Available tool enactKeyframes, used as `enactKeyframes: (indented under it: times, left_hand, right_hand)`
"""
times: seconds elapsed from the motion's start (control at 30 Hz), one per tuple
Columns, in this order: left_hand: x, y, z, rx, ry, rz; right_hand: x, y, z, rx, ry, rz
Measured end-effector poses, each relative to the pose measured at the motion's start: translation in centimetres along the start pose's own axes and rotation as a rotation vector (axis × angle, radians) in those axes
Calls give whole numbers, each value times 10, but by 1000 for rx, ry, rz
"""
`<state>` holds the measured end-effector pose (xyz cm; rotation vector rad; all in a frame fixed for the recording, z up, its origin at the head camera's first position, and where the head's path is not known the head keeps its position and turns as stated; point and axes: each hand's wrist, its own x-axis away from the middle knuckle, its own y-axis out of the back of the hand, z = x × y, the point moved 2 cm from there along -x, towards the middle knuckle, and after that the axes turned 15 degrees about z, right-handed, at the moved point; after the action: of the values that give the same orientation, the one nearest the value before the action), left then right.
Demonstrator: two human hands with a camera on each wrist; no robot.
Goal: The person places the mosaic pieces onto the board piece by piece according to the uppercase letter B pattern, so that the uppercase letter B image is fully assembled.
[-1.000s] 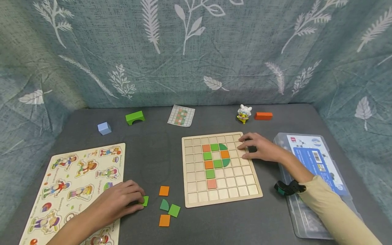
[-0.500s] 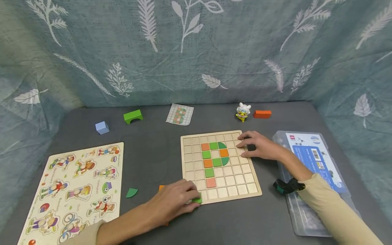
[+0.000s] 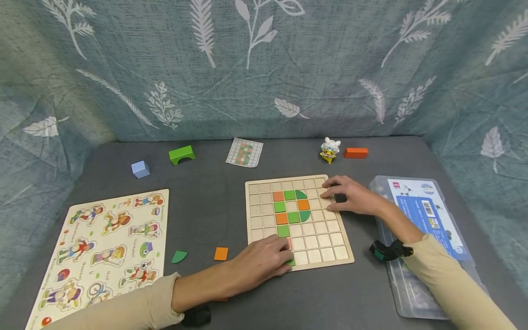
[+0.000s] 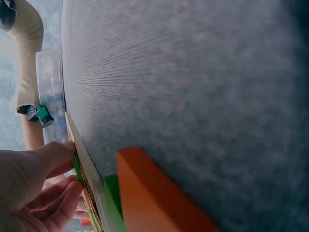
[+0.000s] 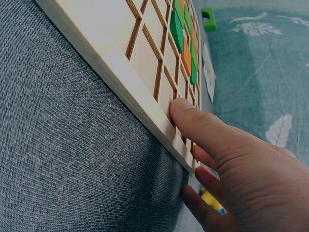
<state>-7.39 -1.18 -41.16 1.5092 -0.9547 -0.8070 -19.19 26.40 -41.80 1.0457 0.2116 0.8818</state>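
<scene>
My left hand is over the near rows of the wooden grid board. Thumb and fingers pinch a green square tile, held tilted close over the board in the left wrist view. A pink tile under the fingers is mostly hidden. Orange, green and dark green quarter-round tiles lie in the board's middle cells. At the right edge, my right hand rests with relaxed fingers; the thumb lies on the board top.
Left of the board lie an orange tile and a quarter-round tile. A picture puzzle board is at left, a clear plastic case at right. Behind stand a pattern card, green arch block, blue cube, figurine and red block.
My left hand has carried the green tile rightward from beside the puzzle board onto the grid board. A quarter-round tile it covered now shows; the forearm hides other loose tiles. My right hand stays put.
</scene>
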Motion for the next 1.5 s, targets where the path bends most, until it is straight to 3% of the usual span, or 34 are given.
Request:
enactKeyframes:
  times: [0.3, 0.47, 0.63, 0.73, 0.9, 1.03, 1.13, 1.33, 1.5]
  left_hand:
    - [-1, 0, 3, 43, 8, 19]
    - [9, 1, 5, 78, 35, -8]
    - [41, 9, 21, 228, 105, -28]
    - [65, 14, 36, 282, 190, -41]
    - [101, 17, 57, 305, 348, -60]
    - [118, 14, 64, 310, 409, -47]
    - [122, 12, 65, 309, 404, -30]
    - [122, 10, 65, 290, 324, 12]
    - [122, 10, 63, 259, 290, 4]
  right_hand:
    - [1, 1, -2, 12, -4, -6]
    - [0, -1, -1, 8, 5, -7]
    - [-2, -2, 0, 13, 14, -6]
    - [-3, -1, 0, 17, 18, -8]
    - [-1, 1, -1, 9, 10, -7]
    - [0, 1, -1, 1, 2, -1]
    - [1, 1, -1, 3, 3, -3]
    - [1, -1, 0, 5, 11, -8]
    - [1, 0, 2, 3, 11, -10]
